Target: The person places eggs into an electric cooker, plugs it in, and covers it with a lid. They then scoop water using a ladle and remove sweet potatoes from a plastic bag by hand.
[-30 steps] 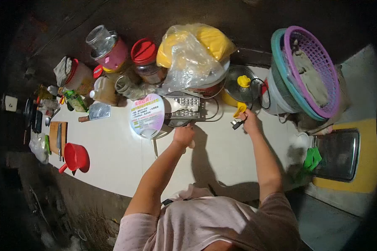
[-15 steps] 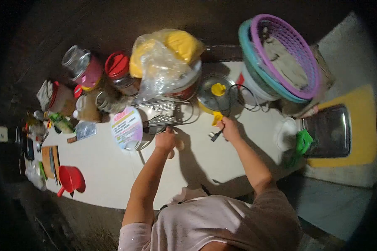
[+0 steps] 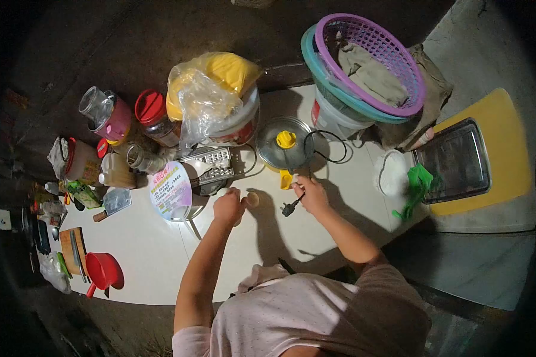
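My left hand is closed over the table, just right of a round printed fan. Pale bits show at its edges, and what it holds is mostly hidden. Beside it is a small pale round thing. Closed around a black power cord, my right hand has the plug hanging at its left. Its fingertips are by the yellow handle of an electric pot with a glass lid and yellow knob. A metal grater lies behind my left hand.
Behind are a bucket topped by a yellow bag, a red-lidded jar and stacked baskets. At left lie a cleaver, a red dipper and a cutting board. At right are a white bowl and dark tray.
My right hand has drawn slightly back from the pot's handle, with the plug hanging lower. My left hand has shifted slightly toward me. The camera view has turned a little.
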`<state>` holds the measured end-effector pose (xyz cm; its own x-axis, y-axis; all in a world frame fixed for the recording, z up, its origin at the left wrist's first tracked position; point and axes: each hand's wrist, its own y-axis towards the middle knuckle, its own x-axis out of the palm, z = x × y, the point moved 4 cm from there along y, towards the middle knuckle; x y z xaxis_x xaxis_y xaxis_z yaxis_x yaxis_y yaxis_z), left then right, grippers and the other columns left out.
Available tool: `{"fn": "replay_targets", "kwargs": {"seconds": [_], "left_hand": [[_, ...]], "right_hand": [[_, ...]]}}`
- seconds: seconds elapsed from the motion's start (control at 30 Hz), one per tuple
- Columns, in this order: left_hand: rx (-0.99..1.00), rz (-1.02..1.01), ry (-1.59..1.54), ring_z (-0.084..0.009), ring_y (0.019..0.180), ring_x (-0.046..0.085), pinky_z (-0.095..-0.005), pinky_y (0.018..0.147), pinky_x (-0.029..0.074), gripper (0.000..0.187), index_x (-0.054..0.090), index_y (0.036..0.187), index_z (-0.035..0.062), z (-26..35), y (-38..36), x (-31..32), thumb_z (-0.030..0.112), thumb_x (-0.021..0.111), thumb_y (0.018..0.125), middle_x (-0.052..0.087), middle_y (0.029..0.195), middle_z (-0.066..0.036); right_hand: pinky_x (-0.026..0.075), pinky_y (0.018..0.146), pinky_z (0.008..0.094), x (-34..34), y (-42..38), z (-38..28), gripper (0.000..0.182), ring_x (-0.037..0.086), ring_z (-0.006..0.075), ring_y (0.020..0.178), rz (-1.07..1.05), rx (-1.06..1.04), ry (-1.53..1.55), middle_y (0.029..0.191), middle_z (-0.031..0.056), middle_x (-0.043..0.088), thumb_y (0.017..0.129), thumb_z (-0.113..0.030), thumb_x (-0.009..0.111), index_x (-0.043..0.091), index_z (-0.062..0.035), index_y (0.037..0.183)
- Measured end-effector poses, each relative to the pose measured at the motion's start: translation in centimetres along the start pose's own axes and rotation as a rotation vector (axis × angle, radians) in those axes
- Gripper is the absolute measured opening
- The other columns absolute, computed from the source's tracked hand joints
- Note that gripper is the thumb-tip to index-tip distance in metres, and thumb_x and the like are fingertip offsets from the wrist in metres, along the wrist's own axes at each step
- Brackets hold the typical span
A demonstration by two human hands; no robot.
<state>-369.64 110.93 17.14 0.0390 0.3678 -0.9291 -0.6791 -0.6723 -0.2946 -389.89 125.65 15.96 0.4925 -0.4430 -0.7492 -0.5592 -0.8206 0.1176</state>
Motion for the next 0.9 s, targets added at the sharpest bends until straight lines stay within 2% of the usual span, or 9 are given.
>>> {"fn": "replay_targets", "kwargs": {"seconds": [0.07, 0.1, 0.17, 0.27, 0.43, 0.5, 0.63, 0.67, 0.9], "left_hand": [[-0.012, -0.104, -0.373, -0.0343, 0.080, 0.061, -0.0430, 0.071, 0.047, 0.041, 0.055, 0.109, 0.0032, 1.8, -0.7, -0.8, 0.036, 0.049, 0.085, 0.061, 0.098, -0.016], [0.061, 0.042, -0.581, -0.0274, 0.071, 0.062, -0.0366, 0.061, 0.048, 0.046, 0.056, 0.108, 0.0022, 1.9, -0.7, 0.5, 0.043, 0.048, 0.086, 0.064, 0.088, -0.012], [-0.072, -0.278, -1.171, -0.0160, 0.062, 0.058, -0.0265, 0.052, 0.045, 0.052, 0.051, 0.114, 0.0009, 5.3, -3.0, -2.9, 0.045, 0.049, 0.086, 0.063, 0.091, -0.009], [0.041, -0.316, -1.401, -0.0084, 0.061, 0.051, -0.0193, 0.047, 0.041, 0.057, 0.041, 0.123, -0.0002, 8.5, -5.6, -5.6, 0.040, 0.054, 0.085, 0.060, 0.096, -0.006], [0.105, -0.240, -1.514, -0.0103, 0.067, 0.051, -0.0213, 0.049, 0.043, 0.059, 0.034, 0.130, 0.0026, 11.9, -7.3, -7.3, 0.026, 0.061, 0.082, 0.057, 0.098, -0.007], [0.132, -0.097, -1.604, -0.0104, 0.066, 0.051, -0.0227, 0.051, 0.042, 0.059, 0.034, 0.130, 0.0029, 12.6, -7.4, -8.3, 0.024, 0.062, 0.082, 0.055, 0.089, -0.004], [0.027, -0.062, -1.717, -0.0110, 0.063, 0.051, -0.0228, 0.050, 0.040, 0.040, 0.045, 0.115, 0.0066, 13.0, -7.7, -8.7, 0.024, 0.060, 0.083, 0.052, 0.080, -0.001], [0.027, -0.060, -1.719, -0.0110, 0.063, 0.051, -0.0228, 0.050, 0.040, 0.040, 0.045, 0.115, 0.0066, 13.0, -7.7, -8.6, 0.024, 0.060, 0.083, 0.052, 0.080, -0.001], [-0.120, -0.142, -1.907, -0.0094, 0.063, 0.050, -0.0219, 0.051, 0.037, 0.027, 0.048, 0.099, 0.0113, 12.6, -7.8, -7.8, 0.026, 0.061, 0.080, 0.050, 0.073, 0.002]], "right_hand": [[0.046, 0.066, 0.0429, -2.3, -0.1, -0.6, 0.028, 0.059, 0.0342, 0.077, -0.012, 0.064, -0.045, 0.082, 0.0153, 0.061, 0.084, -0.030, 0.056, 0.059, -0.0055, 0.097], [0.046, 0.066, 0.0429, -3.1, -0.1, -1.0, 0.028, 0.059, 0.0342, 0.077, -0.011, 0.069, -0.047, 0.082, 0.0153, 0.061, 0.084, -0.030, 0.056, 0.059, -0.0055, 0.097], [0.046, 0.065, 0.0423, -5.2, 0.2, -2.0, 0.028, 0.059, 0.0347, 0.076, 0.068, 0.074, 0.022, 0.082, 0.0167, 0.061, 0.085, -0.031, 0.054, 0.058, -0.0055, 0.097], [0.045, 0.061, 0.0408, -7.5, 1.0, -4.7, 0.027, 0.059, 0.0344, 0.069, 0.041, 0.136, 0.116, 0.073, 0.0153, 0.061, 0.087, -0.031, 0.052, 0.056, -0.0047, 0.088], [0.044, 0.057, 0.0385, -7.2, 2.0, -7.8, 0.028, 0.059, 0.0292, 0.062, -0.057, 0.132, 0.299, 0.069, 0.0120, 0.060, 0.087, -0.033, 0.051, 0.055, -0.0048, 0.088], [0.042, 0.054, 0.0292, -6.8, 1.8, -9.0, 0.031, 0.054, 0.0143, 0.059, -0.182, 0.256, 0.525, 0.066, 0.0070, 0.056, 0.089, -0.032, 0.051, 0.055, -0.0014, 0.088], [0.042, 0.058, 0.0279, -5.1, 1.4, -7.8, 0.030, 0.053, 0.0121, 0.065, -0.158, 0.123, 0.501, 0.070, 0.0065, 0.057, 0.089, -0.033, 0.050, 0.052, -0.0027, 0.085], [0.044, 0.056, 0.0354, -4.3, 1.3, -6.8, 0.026, 0.059, 0.0271, 0.062, -0.129, 0.082, 0.504, 0.069, 0.0107, 0.060, 0.086, -0.036, 0.054, 0.052, -0.0102, 0.092], [0.046, 0.061, 0.0444, -7.7, -0.6, -8.2, 0.038, 0.061, 0.0349, 0.071, -0.202, -0.080, 0.070, 0.071, 0.0123, 0.062, 0.075, -0.018, 0.063, 0.043, -0.0145, 0.106]]}}
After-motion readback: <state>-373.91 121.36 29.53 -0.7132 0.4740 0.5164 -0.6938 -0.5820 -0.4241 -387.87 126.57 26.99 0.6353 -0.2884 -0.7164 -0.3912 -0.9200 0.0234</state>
